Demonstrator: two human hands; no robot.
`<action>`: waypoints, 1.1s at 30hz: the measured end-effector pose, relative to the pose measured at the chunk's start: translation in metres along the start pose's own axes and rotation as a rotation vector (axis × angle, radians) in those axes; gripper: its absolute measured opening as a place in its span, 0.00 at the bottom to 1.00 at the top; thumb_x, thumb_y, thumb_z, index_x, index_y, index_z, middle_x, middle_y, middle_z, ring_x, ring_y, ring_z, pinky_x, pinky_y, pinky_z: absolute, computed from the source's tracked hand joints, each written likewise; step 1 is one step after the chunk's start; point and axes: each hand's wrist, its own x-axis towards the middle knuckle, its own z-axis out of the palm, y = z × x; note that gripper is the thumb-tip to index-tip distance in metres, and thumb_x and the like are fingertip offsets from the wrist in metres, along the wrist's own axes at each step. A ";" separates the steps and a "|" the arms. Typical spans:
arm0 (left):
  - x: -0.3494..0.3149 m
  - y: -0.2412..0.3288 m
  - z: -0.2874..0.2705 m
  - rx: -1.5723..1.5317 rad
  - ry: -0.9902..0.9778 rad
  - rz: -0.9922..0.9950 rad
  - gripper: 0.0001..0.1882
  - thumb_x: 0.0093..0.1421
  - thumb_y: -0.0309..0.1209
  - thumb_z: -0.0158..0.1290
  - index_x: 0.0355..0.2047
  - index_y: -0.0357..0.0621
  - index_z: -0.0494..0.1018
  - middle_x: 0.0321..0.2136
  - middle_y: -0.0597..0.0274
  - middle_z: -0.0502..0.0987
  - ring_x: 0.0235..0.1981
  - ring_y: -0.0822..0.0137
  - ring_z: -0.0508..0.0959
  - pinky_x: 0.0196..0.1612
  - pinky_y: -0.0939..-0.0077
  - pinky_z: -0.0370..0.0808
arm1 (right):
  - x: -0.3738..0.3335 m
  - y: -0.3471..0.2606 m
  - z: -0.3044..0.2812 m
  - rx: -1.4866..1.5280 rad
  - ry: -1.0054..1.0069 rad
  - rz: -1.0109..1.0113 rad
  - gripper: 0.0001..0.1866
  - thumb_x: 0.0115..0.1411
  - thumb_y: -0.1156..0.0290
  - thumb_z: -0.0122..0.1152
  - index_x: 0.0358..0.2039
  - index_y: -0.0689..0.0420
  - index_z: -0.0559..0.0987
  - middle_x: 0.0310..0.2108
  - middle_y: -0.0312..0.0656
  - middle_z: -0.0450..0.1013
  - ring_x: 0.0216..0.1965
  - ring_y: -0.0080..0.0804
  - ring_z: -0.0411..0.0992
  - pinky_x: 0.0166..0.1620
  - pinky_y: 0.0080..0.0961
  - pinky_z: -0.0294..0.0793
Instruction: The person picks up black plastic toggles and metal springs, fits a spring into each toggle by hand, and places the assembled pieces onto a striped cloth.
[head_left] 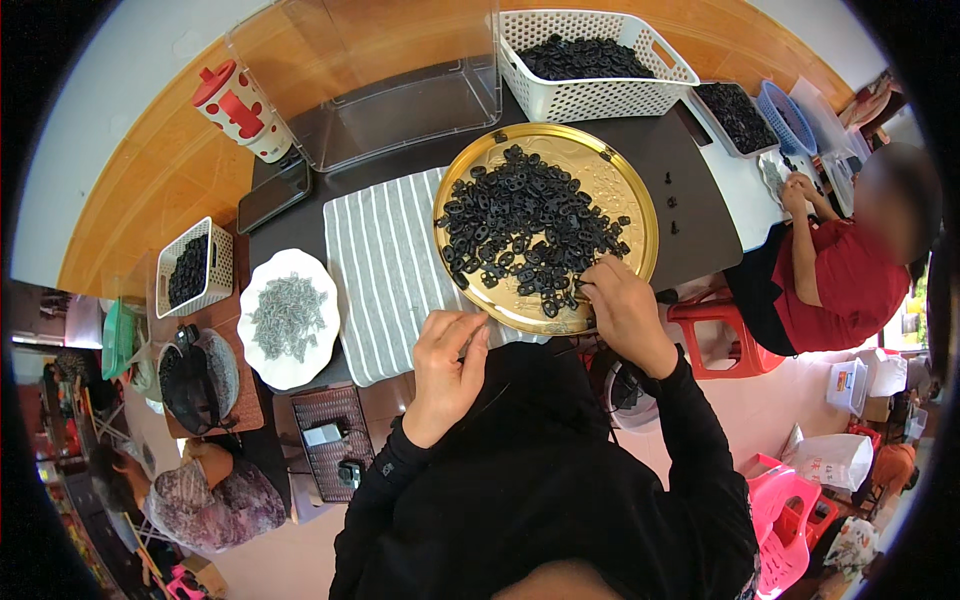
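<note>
A round gold tray (645,200) holds a heap of small black plastic parts (520,215), many of them flat with holes. At its lower right rim, my right hand (628,312) reaches in with thumb and fingertips pinched on one small black plastic part. My left hand (446,368) is by the tray's lower left edge, over the front of a grey-and-white striped cloth (385,270). Its fingers are curled toward the thumb; whatever lies between them is too small to make out. Left of the cloth, a white scalloped plate (262,362) carries many thin silvery metal pieces (290,315).
Behind the tray stand a white basket (590,98) of black parts and a clear plastic box (400,110). A dotted tumbler (240,110) and a phone (275,195) are at the left. Several loose black pieces (672,202) lie right of the tray. A person in red (850,260) works at the right.
</note>
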 end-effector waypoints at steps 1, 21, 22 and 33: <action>0.001 0.000 0.000 -0.075 -0.021 -0.036 0.08 0.56 0.21 0.55 0.37 0.32 0.76 0.30 0.52 0.76 0.30 0.57 0.74 0.33 0.70 0.71 | -0.001 -0.001 -0.001 0.258 -0.014 0.073 0.05 0.55 0.81 0.55 0.34 0.62 0.75 0.28 0.43 0.68 0.30 0.38 0.70 0.33 0.29 0.70; 0.015 -0.005 0.014 -0.615 -0.202 -0.115 0.15 0.57 0.13 0.51 0.44 0.35 0.76 0.36 0.60 0.73 0.35 0.72 0.75 0.39 0.82 0.73 | 0.008 -0.055 0.022 1.789 -0.222 0.711 0.09 0.61 0.78 0.55 0.43 0.60 0.73 0.27 0.35 0.72 0.27 0.19 0.69 0.30 0.14 0.66; 0.015 -0.006 0.014 -0.581 -0.198 -0.088 0.14 0.57 0.13 0.51 0.43 0.35 0.76 0.35 0.60 0.73 0.34 0.72 0.75 0.38 0.82 0.73 | 0.008 -0.056 0.023 1.789 -0.224 0.711 0.09 0.61 0.78 0.55 0.43 0.60 0.73 0.27 0.35 0.72 0.27 0.19 0.69 0.30 0.14 0.66; 0.012 -0.004 0.006 -0.593 -0.087 -0.105 0.10 0.55 0.18 0.56 0.39 0.35 0.79 0.32 0.58 0.76 0.30 0.71 0.75 0.33 0.81 0.70 | 0.002 -0.047 0.007 1.335 0.038 0.582 0.05 0.60 0.79 0.56 0.38 0.61 0.76 0.29 0.34 0.74 0.27 0.16 0.69 0.31 0.14 0.67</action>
